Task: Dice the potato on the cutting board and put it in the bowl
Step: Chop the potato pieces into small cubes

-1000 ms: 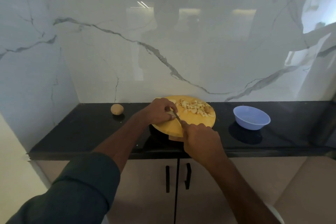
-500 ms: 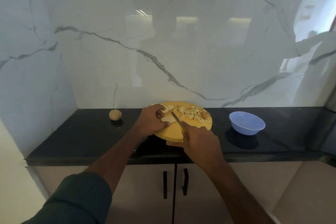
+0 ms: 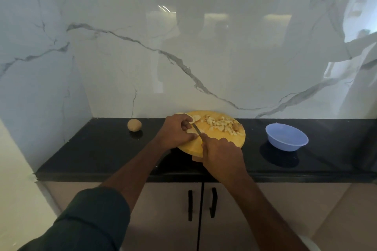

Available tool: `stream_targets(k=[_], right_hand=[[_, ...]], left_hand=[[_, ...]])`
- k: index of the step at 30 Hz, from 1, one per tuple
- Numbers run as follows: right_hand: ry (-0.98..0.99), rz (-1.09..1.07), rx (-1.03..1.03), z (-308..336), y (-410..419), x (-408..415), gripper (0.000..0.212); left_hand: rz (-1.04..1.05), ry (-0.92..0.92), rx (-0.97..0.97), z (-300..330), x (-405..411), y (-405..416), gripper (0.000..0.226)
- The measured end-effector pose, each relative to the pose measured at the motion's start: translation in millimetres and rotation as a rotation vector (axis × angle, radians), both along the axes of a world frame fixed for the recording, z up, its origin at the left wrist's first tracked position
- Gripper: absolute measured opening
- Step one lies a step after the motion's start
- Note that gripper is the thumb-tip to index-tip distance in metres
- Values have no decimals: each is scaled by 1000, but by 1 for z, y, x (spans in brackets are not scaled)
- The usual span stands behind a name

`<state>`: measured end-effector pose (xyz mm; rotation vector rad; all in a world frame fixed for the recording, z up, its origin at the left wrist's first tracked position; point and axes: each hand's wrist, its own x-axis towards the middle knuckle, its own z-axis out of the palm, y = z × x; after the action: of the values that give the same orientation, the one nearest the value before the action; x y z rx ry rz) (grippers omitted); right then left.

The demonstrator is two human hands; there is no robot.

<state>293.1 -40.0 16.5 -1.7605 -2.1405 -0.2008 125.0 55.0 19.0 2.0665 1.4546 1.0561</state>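
I am seeing the left hand [image 3: 177, 131] curling its fingers over pale potato slices [image 3: 192, 130] on the near-left part of the round yellow cutting board [image 3: 216, 140], pinning them down. The right hand [image 3: 221, 152] is gripping a knife [image 3: 196, 129], fingers wrapped round the handle, and the blade is lying against the slices just beside the left fingertips. A heap of diced potato [image 3: 221, 125] is sitting on the board's far right. The blue bowl [image 3: 286, 137] is standing on the black worktop [image 3: 98, 149] well right of the board. A whole potato [image 3: 134, 125] is resting to the left.
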Motion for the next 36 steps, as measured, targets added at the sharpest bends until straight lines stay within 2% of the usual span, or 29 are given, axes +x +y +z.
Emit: stream_targets(k=[14,18,22,27,32,36], right_hand=[[-58,44,-49,2,-15,6,54],[-109,10,-66,7,-23,13,55],[-128,2,-78,6,-23,20,55],[-68,36,-78,2,-20,40,52],[155,77,-8,-1,-27,61,46],[112,-10,-35,-6,-22,60,47]], left_hand=[[-7,62,27,2,1,0,48],[-16,130,18,6,-7,7,42],[-60,241,14,8,-13,10,47],[-33,367,84,10,-3,5,43],[-88,515,50,17,11,9,37],[-70,567,40,19,21,13,27]])
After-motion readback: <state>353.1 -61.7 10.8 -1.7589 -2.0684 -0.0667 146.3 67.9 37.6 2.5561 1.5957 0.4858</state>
